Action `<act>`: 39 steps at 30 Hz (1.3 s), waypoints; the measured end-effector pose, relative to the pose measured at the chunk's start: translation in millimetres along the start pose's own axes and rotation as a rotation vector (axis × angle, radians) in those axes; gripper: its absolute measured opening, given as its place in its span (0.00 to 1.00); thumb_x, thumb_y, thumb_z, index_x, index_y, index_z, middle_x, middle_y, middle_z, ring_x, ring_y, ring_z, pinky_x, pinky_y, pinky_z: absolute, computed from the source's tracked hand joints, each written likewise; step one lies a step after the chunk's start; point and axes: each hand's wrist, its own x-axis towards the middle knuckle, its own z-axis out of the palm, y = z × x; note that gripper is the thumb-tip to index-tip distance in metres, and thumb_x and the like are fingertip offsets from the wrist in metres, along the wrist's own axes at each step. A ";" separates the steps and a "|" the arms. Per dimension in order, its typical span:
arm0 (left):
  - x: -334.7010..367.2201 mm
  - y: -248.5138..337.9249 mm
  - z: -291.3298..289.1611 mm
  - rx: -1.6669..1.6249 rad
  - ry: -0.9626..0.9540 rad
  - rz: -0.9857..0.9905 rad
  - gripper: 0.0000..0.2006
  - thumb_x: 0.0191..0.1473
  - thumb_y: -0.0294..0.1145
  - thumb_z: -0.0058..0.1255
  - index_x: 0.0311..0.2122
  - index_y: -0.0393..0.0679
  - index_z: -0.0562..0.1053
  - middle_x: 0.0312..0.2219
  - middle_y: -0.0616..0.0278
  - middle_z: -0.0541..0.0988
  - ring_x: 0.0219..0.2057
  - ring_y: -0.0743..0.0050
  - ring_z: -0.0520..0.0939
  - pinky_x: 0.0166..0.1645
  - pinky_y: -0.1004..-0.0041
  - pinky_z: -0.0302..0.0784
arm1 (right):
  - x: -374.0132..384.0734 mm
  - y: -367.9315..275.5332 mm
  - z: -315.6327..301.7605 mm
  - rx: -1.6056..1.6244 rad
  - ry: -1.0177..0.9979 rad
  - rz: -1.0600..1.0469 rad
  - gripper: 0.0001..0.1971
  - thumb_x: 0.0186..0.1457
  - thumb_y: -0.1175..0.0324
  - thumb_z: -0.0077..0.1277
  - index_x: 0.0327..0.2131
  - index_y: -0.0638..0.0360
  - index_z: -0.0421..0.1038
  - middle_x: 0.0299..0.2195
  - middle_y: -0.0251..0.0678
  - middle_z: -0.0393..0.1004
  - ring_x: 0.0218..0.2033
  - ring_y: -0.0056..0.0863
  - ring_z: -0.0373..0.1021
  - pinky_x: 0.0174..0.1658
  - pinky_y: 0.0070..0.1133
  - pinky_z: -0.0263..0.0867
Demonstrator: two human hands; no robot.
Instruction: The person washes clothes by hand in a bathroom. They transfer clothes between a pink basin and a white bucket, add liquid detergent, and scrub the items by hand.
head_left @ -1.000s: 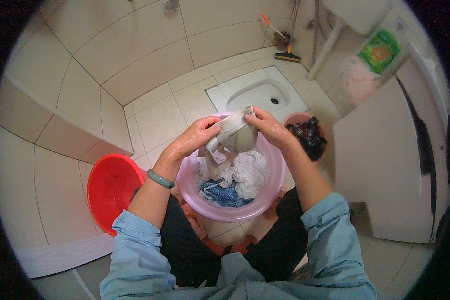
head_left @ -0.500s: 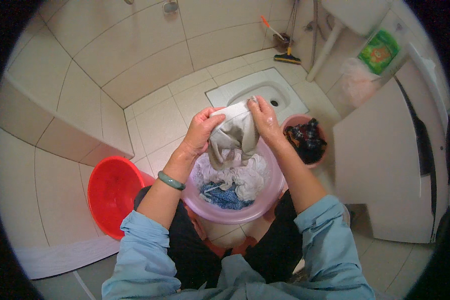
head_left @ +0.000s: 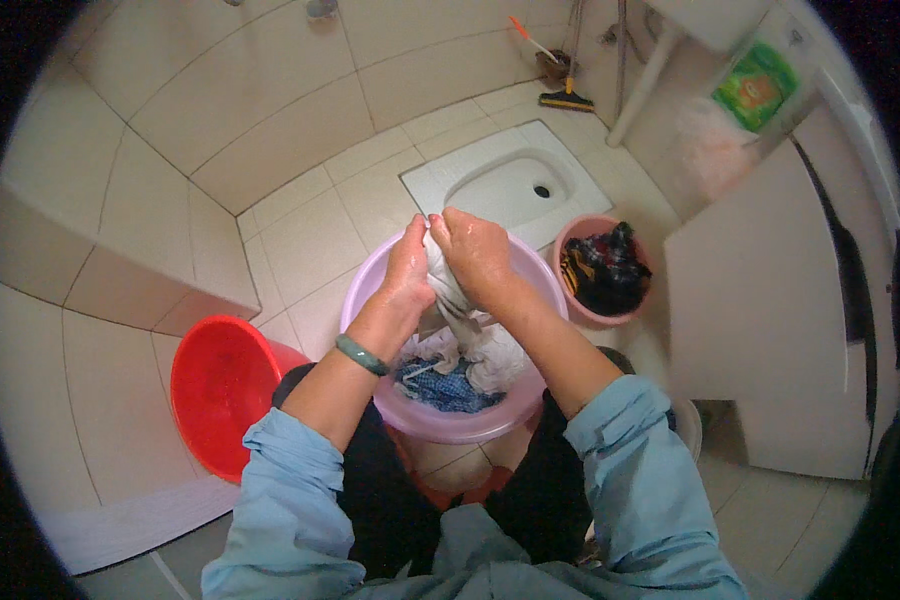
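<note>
Over the lilac basin [head_left: 450, 429], my left hand [head_left: 406, 272] and my right hand [head_left: 474, 256] are close together, both closed on a wet white-and-grey garment [head_left: 451, 298]. The cloth is bunched between them, and its lower end hangs down toward the laundry. What kind of garment it is cannot be made out. Below it in the basin lie crumpled white clothes [head_left: 497, 357] and a blue checked cloth [head_left: 452, 388]. A green bangle [head_left: 361, 354] circles my left wrist.
A red bucket [head_left: 220, 400] stands at the left. To the right is a pink basin [head_left: 611, 318] with dark clothes [head_left: 610, 272]. A squat toilet [head_left: 435, 185] lies beyond my hands, a broom [head_left: 567, 101] leans in the far corner, and a white panel [head_left: 760, 340] rises at the right.
My hands have come together, and the garment that was spread out between them is now bunched up. My right hand has moved left and down.
</note>
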 end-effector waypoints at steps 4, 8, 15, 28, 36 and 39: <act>-9.7 15.0 -13.5 0.183 0.003 -0.079 0.21 0.57 0.50 0.35 0.36 0.41 0.70 0.33 0.58 0.76 0.36 0.61 0.75 0.47 0.61 0.69 | -22.2 -22.7 7.0 0.047 0.039 -0.215 0.13 0.56 0.61 0.38 0.31 0.60 0.68 0.23 0.45 0.70 0.24 0.45 0.68 0.26 0.37 0.63; -18.3 8.4 1.3 0.048 -0.020 -0.044 0.18 0.56 0.49 0.38 0.35 0.43 0.70 0.33 0.59 0.76 0.35 0.64 0.76 0.42 0.61 0.71 | -5.2 -5.8 4.4 0.021 -0.035 -0.014 0.13 0.54 0.61 0.38 0.28 0.61 0.69 0.24 0.46 0.72 0.23 0.44 0.70 0.25 0.36 0.64; 6.9 22.1 -35.0 0.317 -0.064 -0.001 0.14 0.57 0.45 0.38 0.27 0.48 0.67 0.18 0.68 0.70 0.22 0.73 0.72 0.30 0.71 0.70 | -29.2 -29.4 9.8 0.165 0.042 -0.086 0.17 0.54 0.58 0.38 0.24 0.60 0.69 0.21 0.49 0.71 0.22 0.46 0.69 0.26 0.37 0.64; -0.7 -8.8 -4.3 0.128 -0.293 -0.115 0.17 0.57 0.46 0.38 0.36 0.40 0.70 0.32 0.57 0.76 0.34 0.64 0.77 0.40 0.64 0.72 | -19.8 10.0 -2.4 0.196 -0.015 0.158 0.16 0.55 0.57 0.38 0.27 0.62 0.65 0.27 0.50 0.70 0.28 0.50 0.66 0.32 0.38 0.61; -20.0 26.6 1.5 0.399 0.045 0.056 0.21 0.57 0.49 0.38 0.41 0.38 0.68 0.34 0.56 0.74 0.36 0.64 0.76 0.43 0.63 0.71 | -7.3 -10.4 -41.3 0.572 -0.171 0.074 0.22 0.48 0.55 0.47 0.41 0.63 0.67 0.38 0.51 0.70 0.40 0.44 0.68 0.43 0.33 0.63; -25.3 27.1 1.5 0.573 0.015 0.174 0.21 0.56 0.53 0.39 0.31 0.41 0.69 0.24 0.65 0.71 0.26 0.75 0.72 0.32 0.73 0.68 | -10.2 -9.0 -43.1 0.411 -0.367 0.117 0.25 0.45 0.55 0.50 0.44 0.63 0.66 0.42 0.49 0.70 0.43 0.41 0.67 0.47 0.29 0.61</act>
